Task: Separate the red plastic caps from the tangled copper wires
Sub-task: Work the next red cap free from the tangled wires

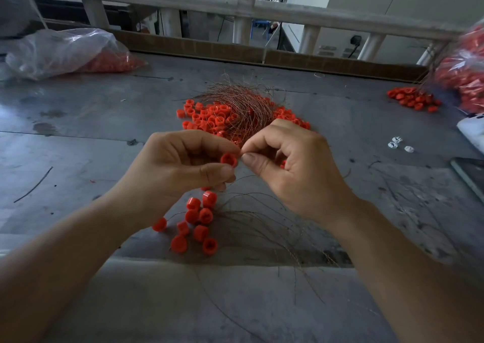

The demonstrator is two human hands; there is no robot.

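1. Step in hand, as judged: drawing one copper strand (pixel 240 154) out of a single red cap (pixel 229 159), held above the desk (pixel 78 133) on the near side of the wire tangle (pixel 241 104).
2. Left hand (pixel 183 159): fingers (pixel 209 141) curled, thumb and forefinger pinching that cap by its wall, open mouth turned up toward the camera.
3. Right hand (pixel 293 164): near side of the tangle, slightly right. Thumb and forefinger tips pressed together at the cap's rim, apparently on the strand, which is almost too fine to make out at the pinch. Other fingers loosely curled.
4. Wire tangle: mid-desk, lying over a heap of red caps (pixel 207 117), unsorted by the look of it.
5. Freed caps (pixel 196 222): small loose group well to the near side of the tangle. Loose wires (pixel 262 219) fanned out alongside, nearer still and to the right.
6. Advice: keep the cap still by its wall, never across its mouth. Pull the strand straight out along the cap's axis, slowly, without a jerk.
7. Advice: afterwards, cap to the freed group, strand to the loose wires, both kept well apart from the tangle.
8. Risks, as judged: thin wire snapping or biting into skin, springy strands hooking neighbouring caps, round caps rolling away.
9. Also present: clear bag (pixel 65 52) holding red caps, far left of the tangle.
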